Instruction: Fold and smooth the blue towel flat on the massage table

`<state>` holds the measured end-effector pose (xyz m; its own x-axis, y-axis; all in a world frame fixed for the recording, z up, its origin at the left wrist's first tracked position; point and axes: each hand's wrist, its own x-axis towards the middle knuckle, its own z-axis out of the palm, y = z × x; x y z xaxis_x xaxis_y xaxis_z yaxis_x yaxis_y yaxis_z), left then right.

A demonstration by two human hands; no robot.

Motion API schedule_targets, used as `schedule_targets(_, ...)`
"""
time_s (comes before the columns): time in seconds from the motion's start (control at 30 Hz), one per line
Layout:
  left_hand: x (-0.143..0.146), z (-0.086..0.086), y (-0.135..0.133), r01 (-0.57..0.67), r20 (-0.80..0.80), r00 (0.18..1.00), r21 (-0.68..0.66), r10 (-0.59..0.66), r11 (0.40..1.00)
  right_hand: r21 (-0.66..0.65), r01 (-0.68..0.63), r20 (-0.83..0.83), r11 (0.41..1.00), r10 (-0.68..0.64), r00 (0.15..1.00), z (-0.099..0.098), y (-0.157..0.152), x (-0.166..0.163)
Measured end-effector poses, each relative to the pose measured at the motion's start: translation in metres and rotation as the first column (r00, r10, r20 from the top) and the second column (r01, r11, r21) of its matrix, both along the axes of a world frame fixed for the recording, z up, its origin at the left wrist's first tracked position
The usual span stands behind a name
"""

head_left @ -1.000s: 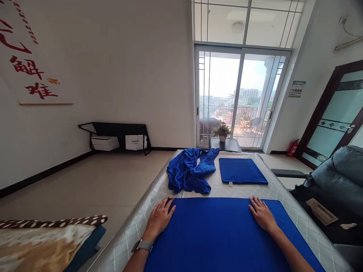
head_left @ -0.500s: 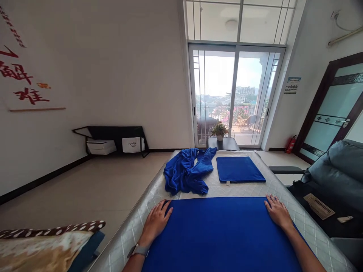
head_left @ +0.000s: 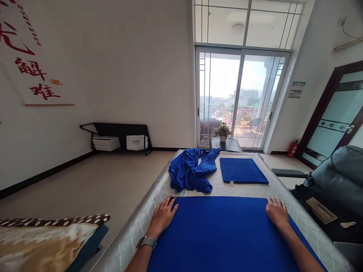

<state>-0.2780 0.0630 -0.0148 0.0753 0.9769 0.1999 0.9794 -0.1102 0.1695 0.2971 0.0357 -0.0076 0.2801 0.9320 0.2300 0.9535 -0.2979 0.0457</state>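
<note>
A large blue towel (head_left: 224, 230) lies spread flat on the quilted mattress (head_left: 133, 234) in front of me. My left hand (head_left: 163, 217) rests flat on the towel's far left corner, fingers stretched out, a watch on the wrist. My right hand (head_left: 276, 212) lies flat on the far right corner, fingers apart. Beyond the spread towel, a crumpled heap of blue towels (head_left: 191, 172) sits at the far left of the mattress. A neatly folded blue towel (head_left: 242, 170) lies to its right.
A patterned pillow (head_left: 48, 238) is at the lower left. A dark armchair (head_left: 337, 185) stands to the right of the mattress. A small table with a potted plant (head_left: 223, 132) stands before the glass balcony doors. A low black shelf (head_left: 119, 136) holds white boxes against the left wall.
My right hand has slid outward along the towel from near its middle to the right corner. My left hand has stayed at the left corner.
</note>
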Motion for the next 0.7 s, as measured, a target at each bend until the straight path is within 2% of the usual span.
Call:
schedule_targets(0.1,-0.001,-0.002,0.001,0.001,0.003,1.0,-0.002,-0.001,1.0,0.058,-0.131,-0.035,0.99,0.133,0.991,0.019,-0.005,-0.063)
schedule_targets(0.17,-0.001,-0.002,0.001,-0.003,0.006,1.0,-0.007,0.003,1.0,0.066,-0.274,-0.09,0.96,0.279,0.956,0.03,-0.01,-0.113)
schedule_targets(0.3,-0.002,-0.001,0.001,-0.001,0.003,1.0,0.007,0.001,1.0,0.057,-0.541,-0.244,0.839,0.538,0.807,0.042,-0.023,-0.214)
schedule_targets(0.43,0.0,-0.001,0.001,-0.007,-0.017,1.0,0.008,0.007,1.0,0.062,-0.68,-0.265,0.731,0.669,0.695,0.046,-0.033,-0.295)
schedule_targets(0.57,-0.001,-0.006,0.003,-0.003,-0.034,0.999,0.041,0.004,0.999,0.103,-0.728,-0.303,0.677,0.719,0.626,0.048,-0.028,-0.351)
schedule_targets(0.7,-0.003,-0.011,0.005,0.002,-0.036,0.999,0.062,0.0,0.998,0.103,-0.739,-0.394,0.666,0.709,0.585,0.039,-0.016,-0.376)
